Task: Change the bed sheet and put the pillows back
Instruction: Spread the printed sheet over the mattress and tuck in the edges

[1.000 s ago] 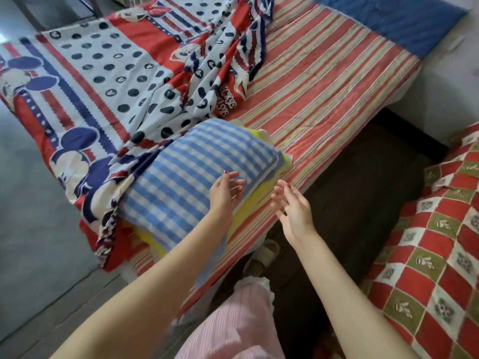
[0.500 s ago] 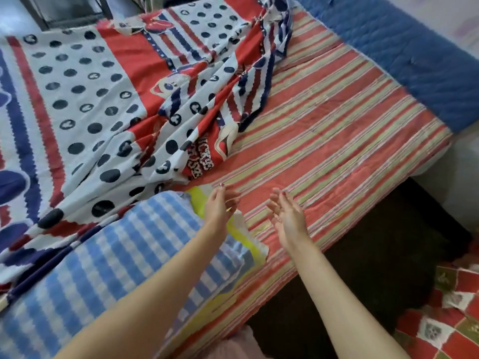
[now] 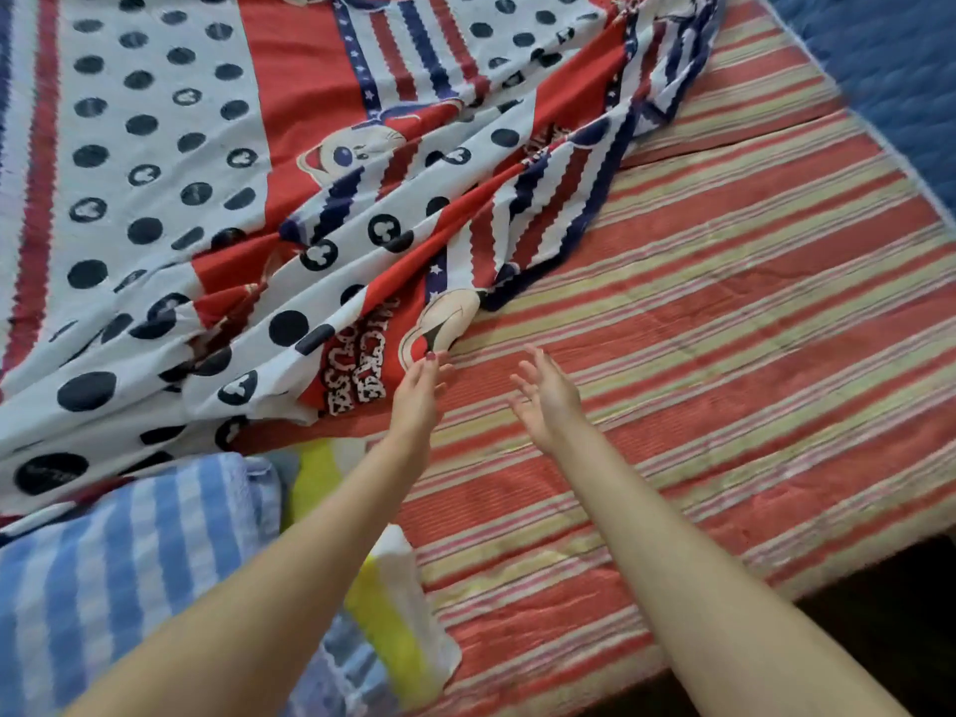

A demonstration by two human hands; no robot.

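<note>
both arms are reaching farther across the bed than a moment ago, the blue checked pillow (image 3: 124, 577) dropping toward the near left of the view as the hands leave it for the sheet. the striped mattress pad (image 3: 724, 354) is lying bare over the right half of the bed, which suggests the spreading is only half done. the cartoon-print bed sheet (image 3: 217, 188) is covering the left half and bunching in diagonal folds toward the middle, its loose edge lying where the hands can take it and draw it over. the pillow is resting at the near left corner, partly under the sheet's edge. the left hand (image 3: 419, 388) is closing its fingertips on that edge, apparently pinching it. the right hand (image 3: 546, 393) is hovering just beside it, fingers spread, holding nothing and apparently clear of the pad.
</note>
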